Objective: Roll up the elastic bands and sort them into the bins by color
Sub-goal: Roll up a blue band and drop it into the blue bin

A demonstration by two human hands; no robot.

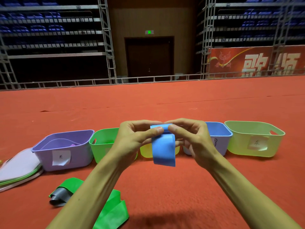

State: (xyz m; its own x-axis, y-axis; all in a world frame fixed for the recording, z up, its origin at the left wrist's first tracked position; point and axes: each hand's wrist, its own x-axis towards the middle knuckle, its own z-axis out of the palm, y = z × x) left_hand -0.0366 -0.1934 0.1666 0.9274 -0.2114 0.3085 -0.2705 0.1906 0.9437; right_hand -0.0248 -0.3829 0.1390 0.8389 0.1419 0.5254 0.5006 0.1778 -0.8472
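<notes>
Both hands, left hand (132,138) and right hand (193,139), pinch a blue elastic band (163,146) between thumbs and fingertips. Its loose end hangs above the red carpet (165,187), before a row of bins.

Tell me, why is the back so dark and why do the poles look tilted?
Head view: light falls on the red carpet and the blue elastic band, which looks sharp, while the seat stands behind sit in gloom and only the green exit sign glows; the wide-angle lens likely tilts the scaffold poles outward; a soft shadow lies under the arms.
</notes>
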